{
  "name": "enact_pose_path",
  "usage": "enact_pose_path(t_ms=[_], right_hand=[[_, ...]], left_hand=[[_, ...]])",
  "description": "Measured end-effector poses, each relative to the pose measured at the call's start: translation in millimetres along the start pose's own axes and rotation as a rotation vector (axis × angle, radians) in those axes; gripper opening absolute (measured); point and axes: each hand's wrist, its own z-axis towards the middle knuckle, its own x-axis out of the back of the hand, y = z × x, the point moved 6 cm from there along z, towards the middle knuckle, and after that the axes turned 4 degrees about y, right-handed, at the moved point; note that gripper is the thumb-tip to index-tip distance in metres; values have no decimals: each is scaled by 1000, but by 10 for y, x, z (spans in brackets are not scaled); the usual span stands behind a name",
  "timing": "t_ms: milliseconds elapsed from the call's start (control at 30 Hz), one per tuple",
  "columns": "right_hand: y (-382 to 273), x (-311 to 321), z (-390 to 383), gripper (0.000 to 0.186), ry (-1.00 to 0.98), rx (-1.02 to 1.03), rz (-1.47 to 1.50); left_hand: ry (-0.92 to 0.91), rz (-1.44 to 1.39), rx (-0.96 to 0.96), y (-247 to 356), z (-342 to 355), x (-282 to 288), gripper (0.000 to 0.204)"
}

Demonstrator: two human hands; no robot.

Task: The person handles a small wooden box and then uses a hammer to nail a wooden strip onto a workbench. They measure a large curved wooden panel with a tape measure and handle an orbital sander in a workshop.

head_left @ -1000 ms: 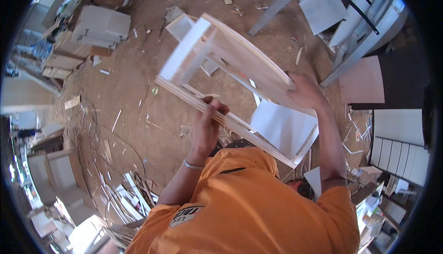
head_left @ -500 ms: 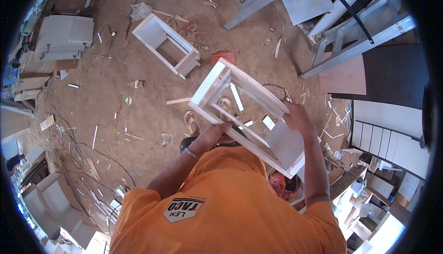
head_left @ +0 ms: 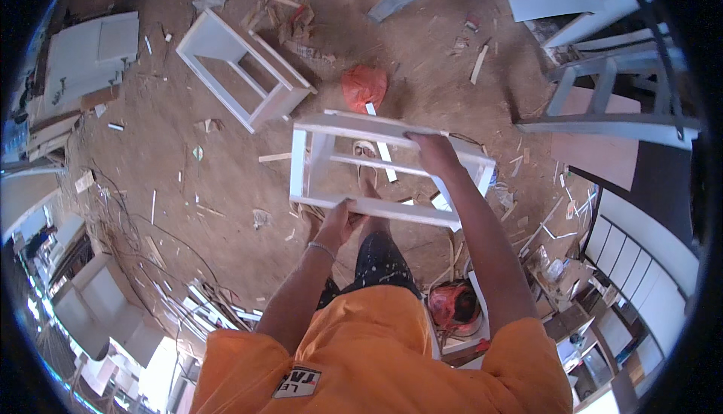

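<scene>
A white open box frame (head_left: 392, 209), like a small cabinet carcass with a middle rail, is held in front of me above the floor. My left hand (head_left: 340, 224) is closed on its near long side, left of the middle. My right hand (head_left: 437, 153) reaches across and grips the far long side, toward the right end. Through the openings in the frame show my sandalled foot and a white strip (head_left: 386, 159). A similar white box frame (head_left: 207, 40) lies on the dirt floor ahead and to the left.
An orange-red piece (head_left: 364, 86) lies on the floor beyond the held frame. A grey metal ladder (head_left: 595, 126) stands at the right. Stacked white panels (head_left: 90, 60) are at the far left. A red-and-black object (head_left: 456, 306) sits by my right side. Offcuts and cables litter the floor.
The held frame has turned to lie nearly level across my view and moved away from my body. My right hand has come left and forward along the far side.
</scene>
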Motion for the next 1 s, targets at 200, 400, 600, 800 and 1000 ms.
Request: enact_pose_path(t_ms=[200,400,600,800,1000], right_hand=[[186,-434,1233,59,-147,-39,-76],[418,-740,1688,51,-79,-87,-230],[810,-726,1943,75,-50,-102,-489],[640,-764,1935,76,-266,-92,-529],[-111,-1288,1326,63,-452,26,-641]], left_hand=[[69,32,38,327,964,-122,34],[-78,535,-259,238,670,95,33],[196,415,-218,-52,-155,941,35],[392,278,-164,-1137,-679,2250,37],[444,405,-184,-1876,-1169,3059,38]])
